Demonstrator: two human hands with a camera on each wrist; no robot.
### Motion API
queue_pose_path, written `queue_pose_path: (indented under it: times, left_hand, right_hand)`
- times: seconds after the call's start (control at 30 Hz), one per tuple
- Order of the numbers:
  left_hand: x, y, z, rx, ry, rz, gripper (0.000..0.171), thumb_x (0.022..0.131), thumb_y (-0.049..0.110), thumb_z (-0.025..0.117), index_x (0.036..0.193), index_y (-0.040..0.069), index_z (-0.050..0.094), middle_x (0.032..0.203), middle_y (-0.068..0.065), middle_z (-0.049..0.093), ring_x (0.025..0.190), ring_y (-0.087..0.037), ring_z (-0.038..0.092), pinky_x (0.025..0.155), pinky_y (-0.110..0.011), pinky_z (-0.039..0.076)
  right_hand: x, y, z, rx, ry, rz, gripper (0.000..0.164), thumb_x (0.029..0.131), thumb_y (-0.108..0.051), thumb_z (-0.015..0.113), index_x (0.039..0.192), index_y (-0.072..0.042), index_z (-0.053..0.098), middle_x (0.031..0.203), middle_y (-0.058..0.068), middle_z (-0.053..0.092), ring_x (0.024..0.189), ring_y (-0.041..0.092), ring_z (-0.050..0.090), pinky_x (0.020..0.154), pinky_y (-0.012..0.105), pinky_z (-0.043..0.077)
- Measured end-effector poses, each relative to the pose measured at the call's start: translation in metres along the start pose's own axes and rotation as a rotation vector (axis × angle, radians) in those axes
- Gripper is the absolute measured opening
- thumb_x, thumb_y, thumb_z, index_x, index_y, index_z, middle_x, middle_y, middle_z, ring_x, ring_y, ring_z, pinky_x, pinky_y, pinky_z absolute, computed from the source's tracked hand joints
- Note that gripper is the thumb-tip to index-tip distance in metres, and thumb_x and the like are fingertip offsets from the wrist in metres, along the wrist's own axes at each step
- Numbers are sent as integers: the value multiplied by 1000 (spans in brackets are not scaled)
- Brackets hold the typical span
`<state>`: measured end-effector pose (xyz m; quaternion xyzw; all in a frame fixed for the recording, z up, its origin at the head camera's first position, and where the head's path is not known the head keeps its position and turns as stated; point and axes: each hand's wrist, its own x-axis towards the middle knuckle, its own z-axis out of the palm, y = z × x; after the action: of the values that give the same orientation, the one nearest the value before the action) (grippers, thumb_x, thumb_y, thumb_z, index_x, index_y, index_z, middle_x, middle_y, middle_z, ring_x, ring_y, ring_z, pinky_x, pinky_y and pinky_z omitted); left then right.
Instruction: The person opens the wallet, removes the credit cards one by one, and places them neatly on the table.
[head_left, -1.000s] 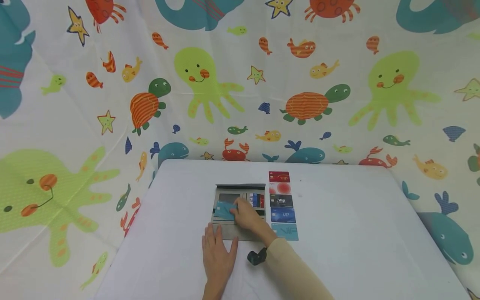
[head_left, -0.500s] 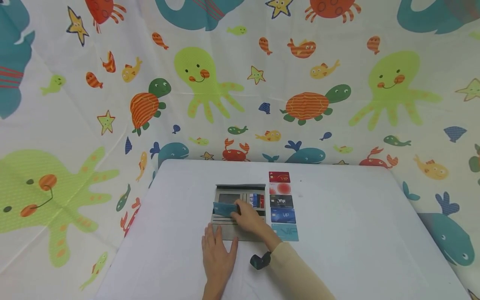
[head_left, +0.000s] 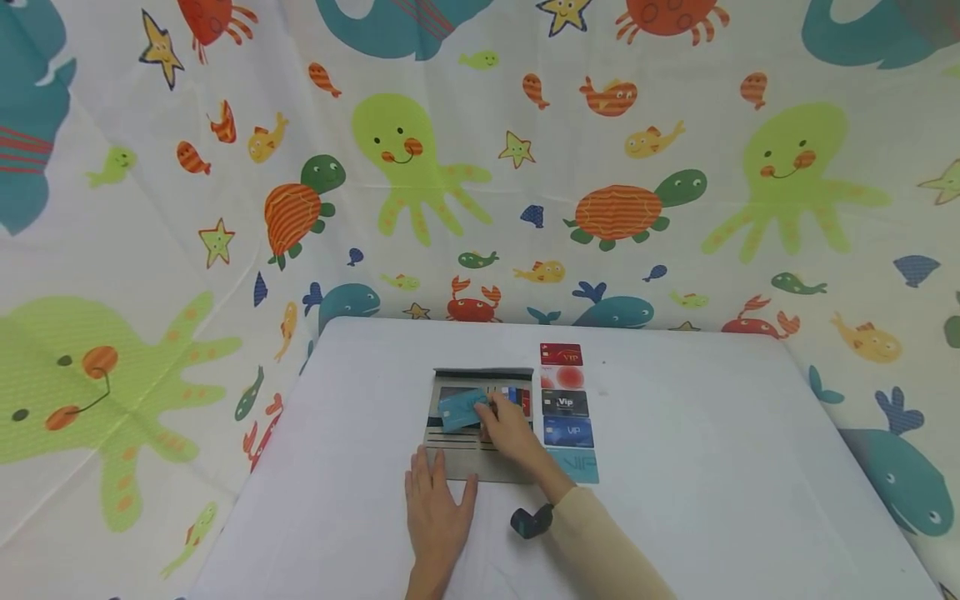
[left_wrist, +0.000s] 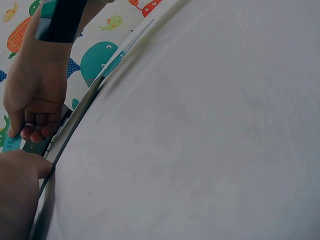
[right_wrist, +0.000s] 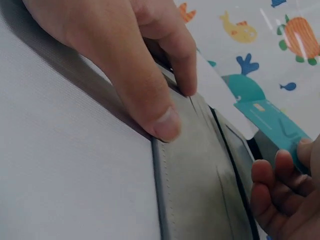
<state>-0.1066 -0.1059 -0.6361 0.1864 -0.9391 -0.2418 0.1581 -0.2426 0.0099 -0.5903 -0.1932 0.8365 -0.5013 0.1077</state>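
Observation:
An opened grey-beige wallet [head_left: 491, 467] lies on the white table, its dark-trimmed flap at the back and card slots across the middle. My right hand [head_left: 516, 433] pinches a teal card [head_left: 459, 410] by its right end, over the wallet's slots. In the right wrist view the card [right_wrist: 275, 125] tilts up, held between thumb and fingers of the right hand [right_wrist: 295, 200]. My left hand [head_left: 437, 517] rests with straight fingers on the wallet's front left edge. The right wrist view shows the left thumb and a finger on the wallet's stitched border [right_wrist: 167, 195].
Right of the wallet several cards stand in a column: a red card [head_left: 561, 354], a white card with red circles [head_left: 562, 377], a black card [head_left: 566, 403], a blue card [head_left: 567, 431] and a teal card [head_left: 577, 468]. A sea-animal curtain [head_left: 457, 208] hangs behind.
My right hand has moved the teal card slightly back and to the right; it was tipped nearly edge-on half a second ago, and its face shows more now. The left hand stays put.

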Motion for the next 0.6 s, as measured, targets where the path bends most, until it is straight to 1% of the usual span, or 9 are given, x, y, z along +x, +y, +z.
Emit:
queue_pose_path:
  times: [0.17,0.27,0.37,0.5,0.6]
  left_hand:
    - [-1,1,-1,2,2,-1,76,88,49,71,144,2,51,161,-21,33,150,-38,31,123,-55,26]
    - [-1,0,-1,-5,10,4,76,88,50,70,144,2,51,161,-21,33,151,-38,30,124,-55,25]
    - [-2,0,-1,-11,15,8,76,88,50,70,143,2,51,161,-21,33,151,-38,30,124,-54,24]
    - [-2,-1,0,-16,19,14,76,88,49,70,143,1,51,161,-22,33,151,-39,29,124,-54,23]
    - [-2,-1,-1,-19,28,23,75,88,48,70,143,0,51,160,-23,33,150,-39,30,124,-54,24]
  right_hand:
    - [5,-1,-12,78,55,-2,25,105,-33,51,107,-9,55,68,0,59,55,12,61,52,24,50]
    - [9,0,-20,111,102,-9,25,104,-32,54,108,-8,56,68,1,59,55,12,61,52,23,51]
    - [13,0,-29,139,139,-10,23,104,-28,55,108,-6,56,72,6,61,58,13,60,54,21,52]
    - [21,-2,-45,121,206,-1,20,104,-23,55,109,-4,57,79,13,65,61,15,60,54,21,52]
    - [30,-2,-60,116,280,21,20,104,-22,55,108,-3,58,79,13,66,61,17,62,54,21,51]
